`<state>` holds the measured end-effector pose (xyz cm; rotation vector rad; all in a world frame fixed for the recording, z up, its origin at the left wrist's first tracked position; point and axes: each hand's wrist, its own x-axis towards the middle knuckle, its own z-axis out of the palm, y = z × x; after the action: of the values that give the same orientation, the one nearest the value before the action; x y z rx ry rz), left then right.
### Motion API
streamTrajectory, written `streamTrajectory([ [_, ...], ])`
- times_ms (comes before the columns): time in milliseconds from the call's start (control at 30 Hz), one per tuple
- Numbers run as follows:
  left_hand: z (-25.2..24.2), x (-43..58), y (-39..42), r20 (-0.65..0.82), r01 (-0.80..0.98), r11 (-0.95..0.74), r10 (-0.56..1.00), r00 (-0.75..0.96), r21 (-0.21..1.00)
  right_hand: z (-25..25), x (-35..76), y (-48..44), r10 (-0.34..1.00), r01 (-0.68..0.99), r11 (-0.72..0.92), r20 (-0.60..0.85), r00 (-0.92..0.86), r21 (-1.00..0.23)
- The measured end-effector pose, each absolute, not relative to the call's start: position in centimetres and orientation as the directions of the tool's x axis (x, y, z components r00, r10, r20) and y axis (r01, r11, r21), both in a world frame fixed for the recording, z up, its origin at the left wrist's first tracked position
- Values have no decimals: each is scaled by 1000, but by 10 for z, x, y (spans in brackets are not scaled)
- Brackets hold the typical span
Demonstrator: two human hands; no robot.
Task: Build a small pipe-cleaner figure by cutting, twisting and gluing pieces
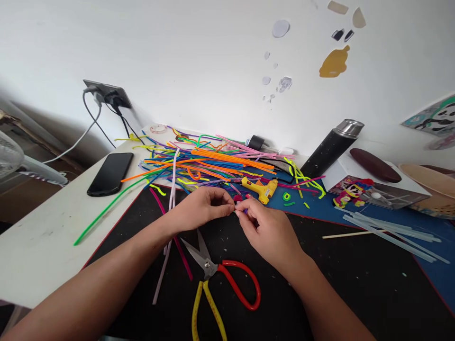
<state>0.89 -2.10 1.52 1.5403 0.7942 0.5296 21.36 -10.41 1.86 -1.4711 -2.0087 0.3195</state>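
My left hand [209, 206] and my right hand [268, 227] meet fingertip to fingertip above the black mat [149, 232]. Both pinch a small red and purple piece [245, 211], which looks like pipe cleaner; the fingers hide most of it. Just beyond them lies a yellow glue gun [263, 188]. Scissors [208, 267] with one red and one yellow handle rest with blades apart on the mat, below my hands. Pale lilac and magenta pipe cleaners [185, 260] pass under my left wrist.
A heap of coloured pipe cleaners [213, 161] spreads along the wall. At left are a phone [110, 174] and a wall socket [108, 94]. At right stand a black flask [329, 149] and a small colourful figure [351, 193], with clear glue sticks [394, 232] nearer me.
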Motion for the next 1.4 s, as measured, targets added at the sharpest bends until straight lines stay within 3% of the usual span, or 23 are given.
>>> streamTrajectory([
  [233,11,-2,1,23,-214,21,979,201,977,34,209,-113,938,512,306,348,-15,-803],
  [367,12,-5,8,37,-270,3,989,142,963,40,209,-114,947,334,273,314,73,-902],
  [567,9,-4,12,28,-297,-1,996,88,955,28,230,-94,891,89,232,248,381,-969],
  [700,9,-4,12,9,-302,23,995,103,953,25,242,-84,880,189,147,216,424,-971],
  [833,11,-2,8,11,-303,30,991,134,953,28,247,-87,929,559,22,223,294,-829],
  [933,14,0,4,0,-276,47,986,168,960,31,252,-85,959,727,-19,193,207,-687],
  [1133,18,4,-3,17,-252,43,973,230,967,44,251,-67,993,916,-44,81,83,-398],
  [1400,18,4,-5,-16,-270,89,964,264,959,45,224,-28,994,995,-41,-108,31,-89],
])
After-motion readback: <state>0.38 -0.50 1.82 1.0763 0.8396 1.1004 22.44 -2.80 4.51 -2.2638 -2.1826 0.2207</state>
